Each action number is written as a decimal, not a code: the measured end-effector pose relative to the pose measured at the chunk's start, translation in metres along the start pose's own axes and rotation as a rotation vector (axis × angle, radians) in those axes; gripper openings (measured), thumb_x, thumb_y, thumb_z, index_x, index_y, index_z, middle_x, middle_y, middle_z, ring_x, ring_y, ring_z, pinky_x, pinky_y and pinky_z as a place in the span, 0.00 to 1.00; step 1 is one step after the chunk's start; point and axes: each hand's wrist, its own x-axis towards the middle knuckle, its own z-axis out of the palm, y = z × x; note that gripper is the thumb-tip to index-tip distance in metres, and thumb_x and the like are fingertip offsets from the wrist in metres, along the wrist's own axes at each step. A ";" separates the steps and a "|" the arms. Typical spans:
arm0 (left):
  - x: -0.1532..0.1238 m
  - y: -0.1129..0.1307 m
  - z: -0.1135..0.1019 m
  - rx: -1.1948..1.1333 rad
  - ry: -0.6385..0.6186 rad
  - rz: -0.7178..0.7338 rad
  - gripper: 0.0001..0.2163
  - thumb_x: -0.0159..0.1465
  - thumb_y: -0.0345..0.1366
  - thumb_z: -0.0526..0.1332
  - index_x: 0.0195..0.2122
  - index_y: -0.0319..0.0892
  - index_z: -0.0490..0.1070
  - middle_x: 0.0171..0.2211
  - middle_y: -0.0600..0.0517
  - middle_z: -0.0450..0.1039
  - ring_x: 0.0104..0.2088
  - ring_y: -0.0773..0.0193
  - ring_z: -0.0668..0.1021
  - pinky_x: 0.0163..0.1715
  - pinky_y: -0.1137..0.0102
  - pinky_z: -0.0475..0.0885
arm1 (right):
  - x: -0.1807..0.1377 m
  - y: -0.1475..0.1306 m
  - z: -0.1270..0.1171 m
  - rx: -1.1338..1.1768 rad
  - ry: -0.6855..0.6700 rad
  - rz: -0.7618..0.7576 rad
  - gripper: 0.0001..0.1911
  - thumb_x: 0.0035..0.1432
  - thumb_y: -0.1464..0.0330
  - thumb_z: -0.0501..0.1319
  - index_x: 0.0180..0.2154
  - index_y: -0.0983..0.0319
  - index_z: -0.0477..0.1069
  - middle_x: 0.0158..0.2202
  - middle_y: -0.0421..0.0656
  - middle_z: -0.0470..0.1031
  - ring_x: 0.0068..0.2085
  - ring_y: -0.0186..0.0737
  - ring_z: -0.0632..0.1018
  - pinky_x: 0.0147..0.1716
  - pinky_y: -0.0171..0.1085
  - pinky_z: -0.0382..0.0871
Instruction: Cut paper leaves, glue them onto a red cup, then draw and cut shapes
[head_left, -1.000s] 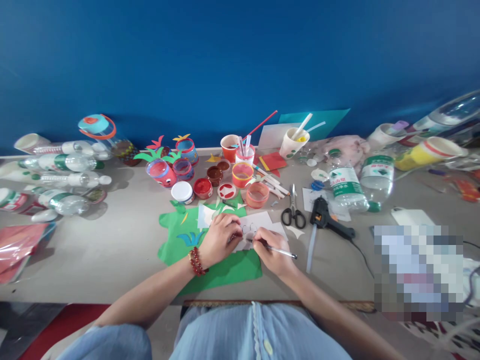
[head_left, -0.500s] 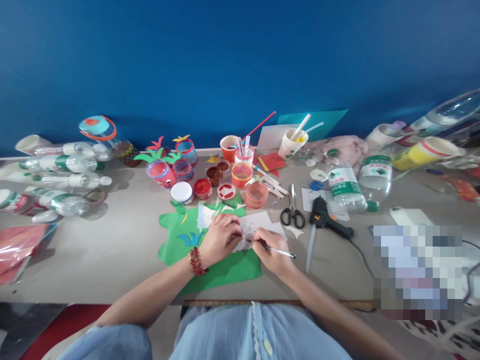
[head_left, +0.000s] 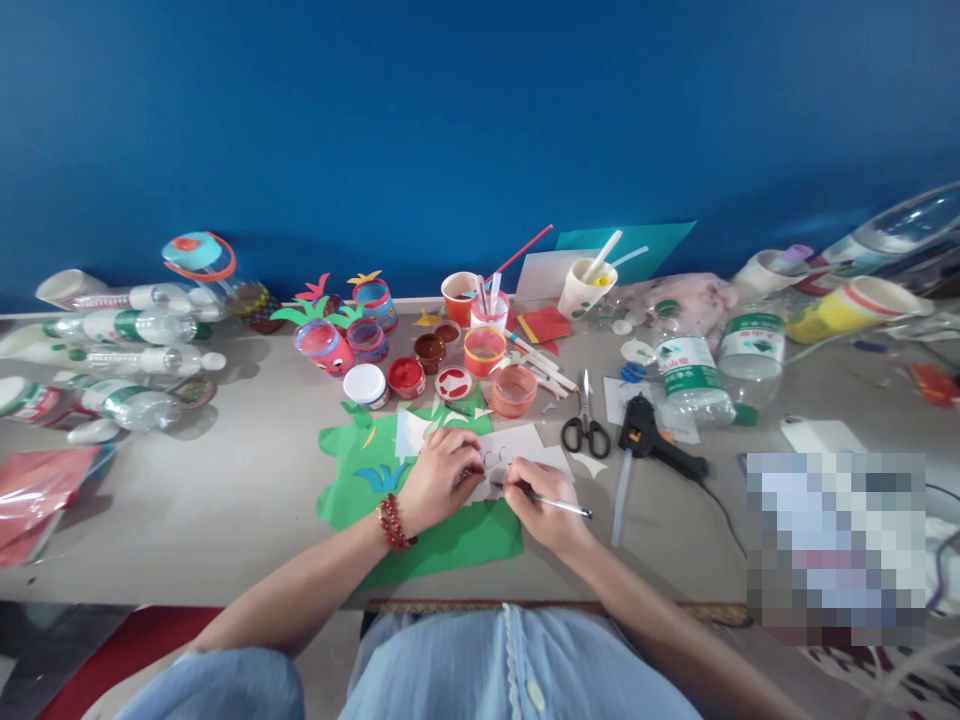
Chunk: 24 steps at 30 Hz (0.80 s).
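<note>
My right hand (head_left: 544, 498) is closed round a pen (head_left: 561, 506), its tip down at the white paper (head_left: 525, 440). Curved dark lines are drawn on that paper near the tip. My left hand (head_left: 442, 475), with a red bead bracelet on the wrist, lies at the paper's left side with curled fingers holding it; its fingertips are partly hidden. Under both lies a green sheet (head_left: 450, 550). Left of my left hand, on the green sheet, is a blue leaf-shaped paper cutout (head_left: 380, 478).
Beyond the hands stand paint pots, with red paint (head_left: 406, 376) in one, and decorated cups (head_left: 324, 345). Black scissors (head_left: 585, 430) and a glue gun (head_left: 656, 440) lie to the right. Plastic bottles (head_left: 694, 378) are at both sides. A blue wall (head_left: 480, 130) rises behind the table.
My hands, the pen and the paper keep nearly the same place. Only the camera view has shifted very slightly.
</note>
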 end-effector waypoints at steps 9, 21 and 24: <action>-0.001 -0.001 0.001 0.003 -0.007 0.006 0.02 0.62 0.32 0.60 0.33 0.44 0.72 0.44 0.50 0.71 0.46 0.57 0.71 0.48 0.59 0.65 | 0.001 -0.002 -0.002 0.016 -0.003 -0.013 0.08 0.53 0.73 0.53 0.23 0.59 0.62 0.19 0.36 0.66 0.22 0.33 0.67 0.25 0.32 0.56; -0.001 -0.003 0.002 0.004 -0.007 0.001 0.02 0.62 0.32 0.61 0.33 0.45 0.72 0.44 0.50 0.71 0.46 0.57 0.71 0.49 0.59 0.65 | 0.000 -0.002 -0.002 0.077 0.029 -0.008 0.09 0.54 0.73 0.53 0.22 0.59 0.61 0.19 0.36 0.65 0.22 0.33 0.66 0.24 0.32 0.57; -0.001 -0.002 0.001 0.000 -0.010 -0.004 0.02 0.62 0.32 0.61 0.33 0.45 0.72 0.44 0.50 0.71 0.46 0.57 0.72 0.49 0.58 0.65 | 0.000 -0.003 -0.002 0.118 0.067 0.015 0.10 0.56 0.71 0.53 0.23 0.58 0.61 0.18 0.36 0.64 0.21 0.33 0.66 0.24 0.32 0.58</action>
